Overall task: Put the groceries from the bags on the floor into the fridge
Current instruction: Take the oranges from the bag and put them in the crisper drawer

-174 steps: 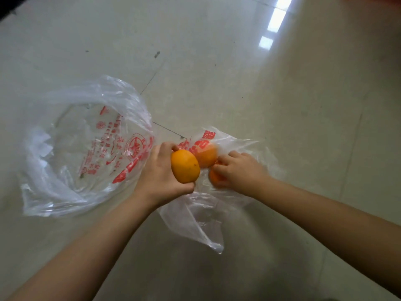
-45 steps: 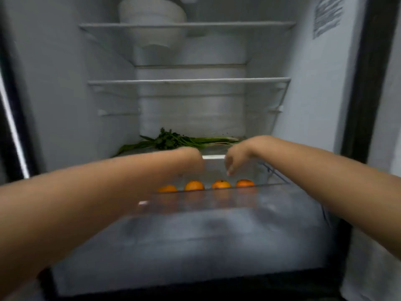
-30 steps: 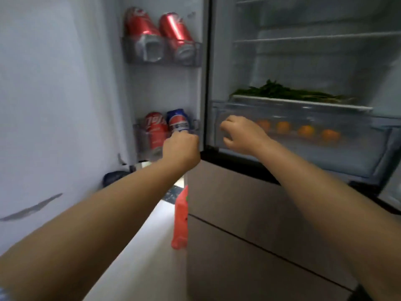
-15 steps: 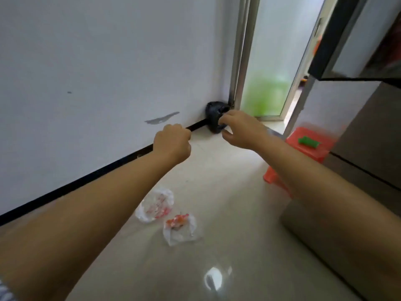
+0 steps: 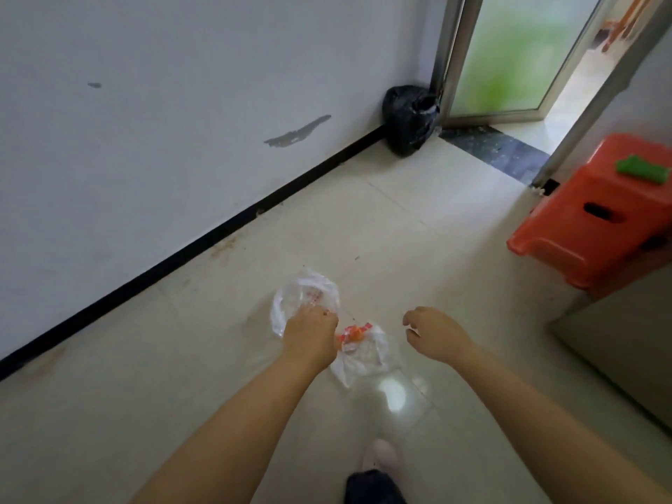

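A person's left hand (image 5: pixel 310 331) and right hand (image 5: pixel 432 331) reach down with fingers loosely curled and pinching nothing, above two crumpled clear plastic bags with red print (image 5: pixel 303 301) (image 5: pixel 363 352) lying side by side on the pale tiled floor (image 5: pixel 418 227), well out from the black skirting at its wall edge. Orange shows through the nearer bag, though its contents cannot be made out. The next pick-up likely goes best by spreading the bag's mouth with one hand and lifting produce with the other, not dragging the thin film.
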The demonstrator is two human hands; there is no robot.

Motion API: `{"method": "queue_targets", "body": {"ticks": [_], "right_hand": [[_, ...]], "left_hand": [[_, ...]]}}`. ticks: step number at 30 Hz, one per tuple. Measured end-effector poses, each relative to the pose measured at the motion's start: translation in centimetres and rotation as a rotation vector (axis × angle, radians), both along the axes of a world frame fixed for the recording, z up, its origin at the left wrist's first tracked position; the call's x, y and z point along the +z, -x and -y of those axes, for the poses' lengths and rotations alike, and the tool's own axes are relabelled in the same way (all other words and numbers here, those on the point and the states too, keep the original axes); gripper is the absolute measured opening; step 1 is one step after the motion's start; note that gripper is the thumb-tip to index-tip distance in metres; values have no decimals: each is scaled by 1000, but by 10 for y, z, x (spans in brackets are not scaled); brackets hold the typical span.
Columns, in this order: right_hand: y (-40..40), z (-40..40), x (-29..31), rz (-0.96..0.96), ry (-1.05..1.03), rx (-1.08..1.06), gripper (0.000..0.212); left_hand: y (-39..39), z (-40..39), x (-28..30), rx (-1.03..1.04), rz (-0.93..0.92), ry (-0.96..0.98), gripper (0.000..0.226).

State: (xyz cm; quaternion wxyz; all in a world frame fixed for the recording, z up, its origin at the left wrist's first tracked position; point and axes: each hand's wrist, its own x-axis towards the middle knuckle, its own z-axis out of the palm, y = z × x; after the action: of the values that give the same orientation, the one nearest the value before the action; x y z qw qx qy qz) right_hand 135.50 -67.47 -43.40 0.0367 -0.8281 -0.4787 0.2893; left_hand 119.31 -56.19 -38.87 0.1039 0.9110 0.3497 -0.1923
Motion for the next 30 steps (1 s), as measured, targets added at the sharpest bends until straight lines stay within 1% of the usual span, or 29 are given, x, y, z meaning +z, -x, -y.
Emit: {"method": "queue_targets", "body": {"ticks": [3,5,8,11,14,15,17,19,20,21,22,24,26,28,30], "right_hand": [[-3,-25,-51,-37,78,-54,34],[-1,-41,-88,-46,118,-68,34],[5,-61,-155,-67,173,-45,35],[8,-76,-234,-33,230,-22,33],[2,-85,-321,56,141,17,16],[-2,-87,-352,136,140,53,19],[-10,-91,-414,206,135,75,29],[-21,-103,-461,294,121,188,28],[-25,-110,-481,305,139,255,24],[-29,-117,-500,254,177,296,20],[-34,-124,-521,221,175,323,24],[-44,-135,-559,201,216,412,37],[-47,-150,-586,224,219,474,38],[-48,-162,-609,287,238,529,37],[-47,-172,-618,362,335,539,36]], "left_hand": [[-9,-45,-46,-20,-40,5,36],[-15,-70,-85,-43,-99,33,36],[-23,-93,-156,-147,-165,86,37],[-33,-107,-241,-298,-232,124,36],[-39,-114,-340,-456,-281,156,31],[-42,-115,-375,-509,-287,170,31],[-45,-115,-446,-614,-274,215,33],[-51,-117,-514,-721,-230,273,36],[-55,-118,-546,-776,-217,296,38],[-58,-120,-574,-824,-210,312,40],[-62,-122,-599,-868,-208,315,40],[-71,-126,-639,-968,-207,240,36],[-76,-136,-661,-1039,-203,107,29],[-77,-154,-673,-1008,-176,-8,28],[-75,-171,-673,-933,-209,-77,28]]}}
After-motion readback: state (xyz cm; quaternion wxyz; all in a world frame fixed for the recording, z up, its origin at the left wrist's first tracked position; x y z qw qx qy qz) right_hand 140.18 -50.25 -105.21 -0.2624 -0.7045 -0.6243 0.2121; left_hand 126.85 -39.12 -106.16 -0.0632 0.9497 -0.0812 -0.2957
